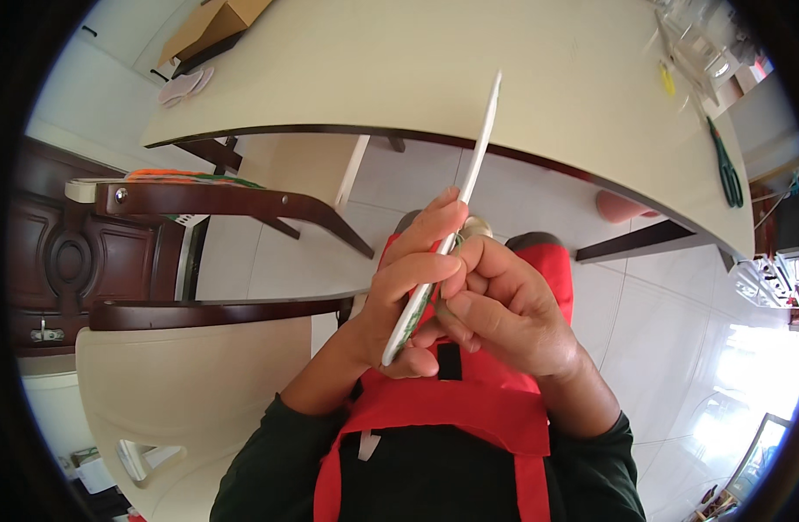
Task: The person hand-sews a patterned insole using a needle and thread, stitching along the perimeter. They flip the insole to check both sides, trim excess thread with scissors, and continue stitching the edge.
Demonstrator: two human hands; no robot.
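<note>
A thin, flat white panel is tilted in front of me, seen nearly edge-on. My left hand grips its lower part, with fingers along the edge and thumb side beneath. Green thread shows on the panel's right-hand face, close to the lower end. On that same side my right hand is closed, thumb and fingertips pinched together against the panel. Whatever lies between those fingertips is too small or hidden to make out. Both hands are above my lap, over a red apron.
A cream table stands ahead, its dark edge beyond my hands. On its right lie green-handled scissors; glass containers are farther back. A chair to the left carries orange and green yarn. A cardboard box sits far left.
</note>
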